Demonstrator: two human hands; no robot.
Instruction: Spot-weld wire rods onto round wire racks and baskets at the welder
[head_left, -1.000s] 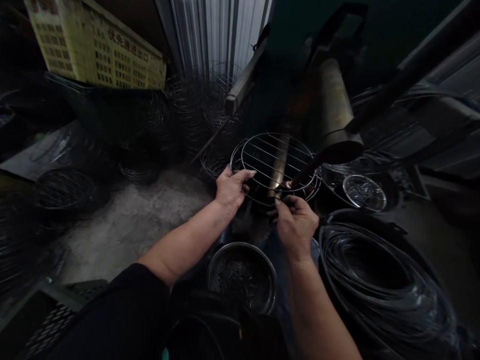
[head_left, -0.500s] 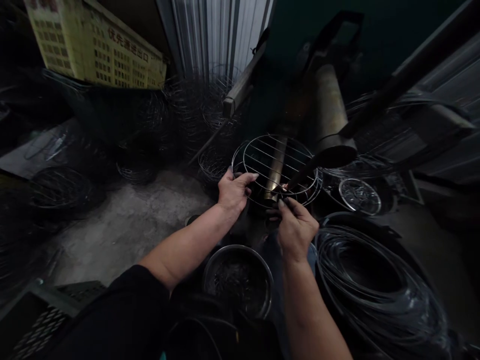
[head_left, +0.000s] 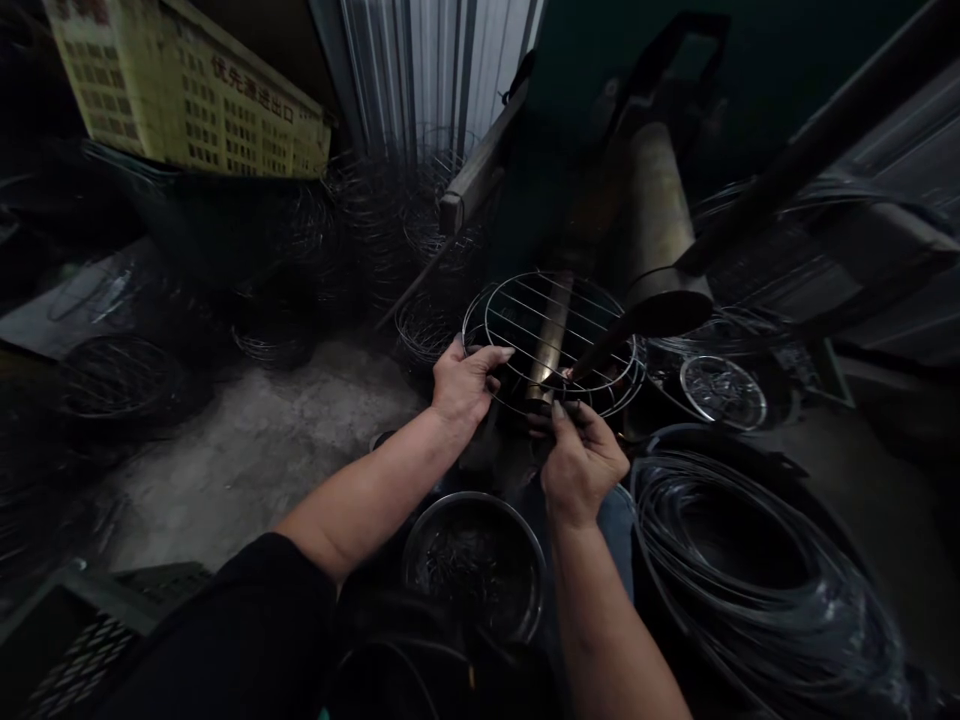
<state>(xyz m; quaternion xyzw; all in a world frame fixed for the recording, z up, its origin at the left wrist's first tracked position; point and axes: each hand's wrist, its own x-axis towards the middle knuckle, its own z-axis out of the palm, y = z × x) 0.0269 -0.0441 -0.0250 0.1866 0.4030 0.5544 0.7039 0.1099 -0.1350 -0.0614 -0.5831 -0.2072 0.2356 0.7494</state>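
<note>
A round wire rack with parallel cross wires sits at the middle, its far side among the machine's metal parts. My left hand is closed on the rack's left rim, thumb on top. At the near edge of the rack, my right hand has its fingers pinched together; what lies between them is too small and dark to make out. A brass-coloured bar shows under the rack's wires. From the upper right, a dark rod slants down to a small bright spot inside the rack.
Below my hands stands a round metal bowl with small wire pieces. A large coil of wire lies at the right. Wire racks are stacked behind. A yellow crate stands upper left, and a thick metal cylinder hangs above right.
My right hand has shifted slightly left and down along the rack's near edge. My left hand and the rack have stayed almost in place.
</note>
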